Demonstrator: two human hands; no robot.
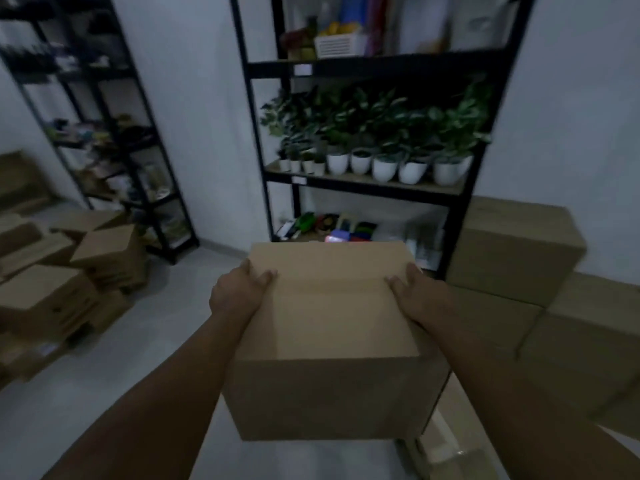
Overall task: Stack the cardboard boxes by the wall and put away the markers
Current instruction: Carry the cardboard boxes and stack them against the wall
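I hold a plain brown cardboard box [329, 341] in front of me, off the floor. My left hand [239, 292] grips its upper left edge and my right hand [412, 292] grips its upper right edge, fingers curled over the top. A stack of closed cardboard boxes [512, 251] stands at the right against the wall. More boxes [104, 258] lie in a loose pile on the floor at the left. No markers can be made out in this dim, blurred view.
A black shelving unit [367, 188] stands straight ahead with potted plants [384, 168] in white pots and small items on its lowest shelf. A second black shelf [114, 140] stands at the left wall. Grey floor [166, 341] lies between the piles.
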